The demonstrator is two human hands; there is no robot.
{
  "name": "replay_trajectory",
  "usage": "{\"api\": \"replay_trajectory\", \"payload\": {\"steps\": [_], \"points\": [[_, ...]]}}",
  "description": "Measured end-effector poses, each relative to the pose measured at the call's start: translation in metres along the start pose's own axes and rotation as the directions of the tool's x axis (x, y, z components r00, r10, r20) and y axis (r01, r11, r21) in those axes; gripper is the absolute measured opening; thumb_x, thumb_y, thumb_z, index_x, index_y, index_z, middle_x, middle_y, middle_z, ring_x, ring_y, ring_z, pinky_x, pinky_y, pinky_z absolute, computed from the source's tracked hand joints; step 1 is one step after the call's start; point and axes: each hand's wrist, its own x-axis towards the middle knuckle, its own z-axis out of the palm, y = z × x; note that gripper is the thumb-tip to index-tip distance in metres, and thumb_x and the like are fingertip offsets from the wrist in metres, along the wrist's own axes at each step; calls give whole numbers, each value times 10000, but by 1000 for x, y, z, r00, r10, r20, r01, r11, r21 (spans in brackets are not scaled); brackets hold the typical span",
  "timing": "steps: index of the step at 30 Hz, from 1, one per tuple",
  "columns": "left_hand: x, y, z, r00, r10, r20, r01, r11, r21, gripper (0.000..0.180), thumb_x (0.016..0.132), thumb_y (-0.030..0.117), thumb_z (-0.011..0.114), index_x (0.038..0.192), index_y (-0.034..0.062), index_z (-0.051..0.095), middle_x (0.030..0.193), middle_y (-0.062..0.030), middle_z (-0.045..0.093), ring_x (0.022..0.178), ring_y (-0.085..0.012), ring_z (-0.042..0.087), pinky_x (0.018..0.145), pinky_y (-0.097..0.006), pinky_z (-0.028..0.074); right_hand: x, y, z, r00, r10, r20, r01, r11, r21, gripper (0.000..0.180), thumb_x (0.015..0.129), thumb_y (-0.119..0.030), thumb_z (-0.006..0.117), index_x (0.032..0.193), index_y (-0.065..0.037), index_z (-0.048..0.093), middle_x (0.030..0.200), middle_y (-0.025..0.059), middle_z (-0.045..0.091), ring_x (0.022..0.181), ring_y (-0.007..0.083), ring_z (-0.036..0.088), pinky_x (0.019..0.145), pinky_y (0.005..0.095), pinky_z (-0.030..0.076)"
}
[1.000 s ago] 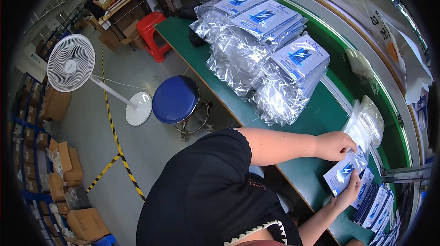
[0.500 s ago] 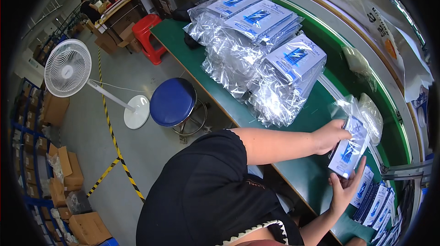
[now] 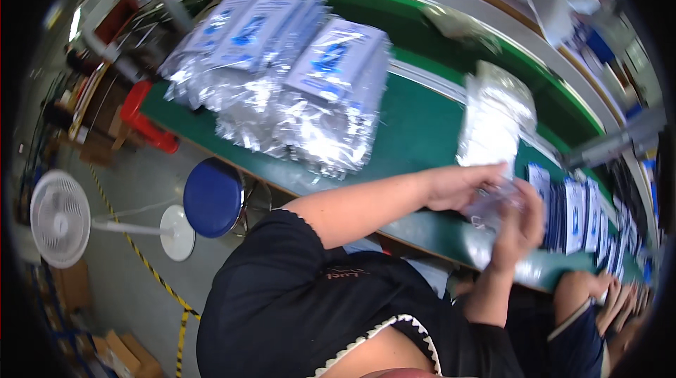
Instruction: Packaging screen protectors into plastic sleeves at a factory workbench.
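A blurred clear bag (image 3: 484, 212) is held between the two hands, over the green table (image 3: 417, 121). It is pinched by the left hand (image 3: 456, 186) and gripped from the right by the bent right hand (image 3: 522, 223); empty bags (image 3: 493, 121) are piled just beyond.

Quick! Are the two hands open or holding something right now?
Left hand: fingers closed on thin clear plastic.
Right hand: blurred, fingers curled at the same plastic; whether it grips cannot be told.
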Motion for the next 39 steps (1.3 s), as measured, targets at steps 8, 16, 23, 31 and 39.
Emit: {"api": "replay_trajectory", "payload": {"steps": [8, 16, 23, 31, 39], "points": [[5, 6, -7, 987, -127, -99, 97, 959, -266, 513, 819, 121, 461, 1287, -88, 438, 1126, -258, 608, 1069, -380, 601, 964, -453, 464, -10, -8, 11, 890, -330, 313, 265, 936, 233, 396, 680, 38, 668, 1074, 4, 668, 978, 153, 667, 825, 275, 631, 714, 328, 492], [9, 10, -18, 977, 67, -204, -75, 997, -31, 650, 652, -79, 472, 1302, -56, 462, 1187, -184, 586, 1067, -263, 603, 889, -314, 509, -2, 42, -40, 940, 93, -329, -153, 975, -162, 243, 838, -23, 603, 1078, 11, 625, 984, 115, 602, 846, 217, 578, 753, 305, 464], [-56, 40, 40, 731, 657, -184, -459, 673, 580, 598, 692, -52, 501, 1290, -69, 475, 1242, -152, 553, 1142, -221, 539, 998, -307, 391, -20, 72, -60, 962, 203, -183, -254, 910, -329, 382, 866, -178, 657, 1204, -19, 579, 1105, 138, 591, 1023, 265, 554, 903, 347, 426], [-166, 107, 55, 308, 909, 279, -1, -293, 956, 516, 705, -48, 526, 1219, -74, 555, 1267, -162, 556, 1182, -246, 525, 1047, -355, 349, -22, 92, -67, 963, 246, 112, -63, 607, -792, 480, 829, -269, 680, 1234, -38, 566, 1222, 171, 548, 1145, 341, 496, 967, 433, 361], [-156, 106, 29, 485, 872, 63, 547, -359, 757, 437, 841, 148, 630, 1240, -15, 559, 1329, -147, 505, 1249, -295, 463, 1060, -377, 329, -29, 103, -76, 963, 268, -19, -194, 643, -741, 541, 809, -344, 703, 1238, -42, 572, 1226, 193, 532, 1139, 365, 497, 999, 443, 350]]}}
